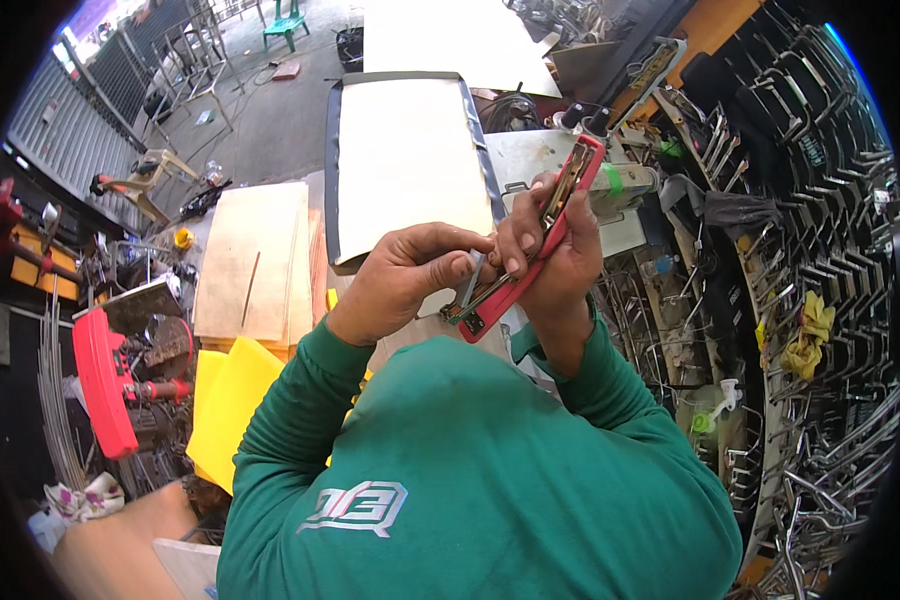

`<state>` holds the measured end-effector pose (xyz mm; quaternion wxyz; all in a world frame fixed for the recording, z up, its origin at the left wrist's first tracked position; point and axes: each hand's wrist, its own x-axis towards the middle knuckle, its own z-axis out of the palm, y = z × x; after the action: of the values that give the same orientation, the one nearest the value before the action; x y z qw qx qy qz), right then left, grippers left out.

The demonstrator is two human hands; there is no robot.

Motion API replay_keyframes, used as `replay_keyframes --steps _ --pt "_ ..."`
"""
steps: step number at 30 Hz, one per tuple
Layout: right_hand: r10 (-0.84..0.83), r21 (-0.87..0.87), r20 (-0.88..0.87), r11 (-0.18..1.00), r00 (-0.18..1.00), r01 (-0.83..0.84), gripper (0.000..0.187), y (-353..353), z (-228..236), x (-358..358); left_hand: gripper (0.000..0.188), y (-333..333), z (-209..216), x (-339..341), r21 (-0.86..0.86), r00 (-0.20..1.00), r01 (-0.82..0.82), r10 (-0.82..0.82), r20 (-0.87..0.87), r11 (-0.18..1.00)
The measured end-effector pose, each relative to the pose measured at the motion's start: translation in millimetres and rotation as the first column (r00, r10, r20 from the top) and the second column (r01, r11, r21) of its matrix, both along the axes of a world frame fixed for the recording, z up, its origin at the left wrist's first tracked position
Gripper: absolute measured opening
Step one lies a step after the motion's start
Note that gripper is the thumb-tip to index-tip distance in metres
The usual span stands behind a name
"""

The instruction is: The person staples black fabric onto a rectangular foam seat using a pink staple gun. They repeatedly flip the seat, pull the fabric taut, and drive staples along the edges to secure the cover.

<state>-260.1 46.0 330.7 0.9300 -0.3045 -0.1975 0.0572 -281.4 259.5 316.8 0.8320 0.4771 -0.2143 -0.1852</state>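
Note:
My right hand (573,255) is wrapped round a long red stapler (494,310), which is opened out so its metal inside faces up. It slants from near my chest up to the right. My left hand (395,280) pinches a thin grey strip (471,278) that looks like a row of staples, between thumb and forefinger, close over the stapler's near end. Ahead of my hands lies a cream panel (410,160) with black material folded over its edges.
Brown boards (250,265) are stacked at the left, with yellow foam sheets (240,405) nearer me. A red machine (105,380) stands at the far left. Bent metal tubes (820,400) crowd the right side. A green chair (286,25) stands at the back.

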Motion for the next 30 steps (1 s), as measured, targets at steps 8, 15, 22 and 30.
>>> replay_keyframes --steps 8,15,22,30 --pt "-0.061 0.093 0.118 0.994 0.991 0.050 0.048 -23 -1 41 0.033 -24 14 53 0.130 0.978 -0.013 -0.015 0.209 0.991" --pt "-0.035 0.093 0.136 0.995 0.990 0.023 0.047 -47 -8 80 0.038 -40 6 71 0.140 0.999 0.017 -0.022 0.039 0.990" --pt "-0.079 -0.056 0.225 0.994 0.971 0.094 0.046 -84 -21 104 0.035 -67 -3 88 0.305 0.984 0.066 -0.011 -0.179 0.950" --pt "0.025 -0.934 0.224 0.291 0.974 0.207 0.036 -124 -80 90 0.049 -86 -68 105 0.252 0.938 -0.028 0.113 -0.327 0.967"
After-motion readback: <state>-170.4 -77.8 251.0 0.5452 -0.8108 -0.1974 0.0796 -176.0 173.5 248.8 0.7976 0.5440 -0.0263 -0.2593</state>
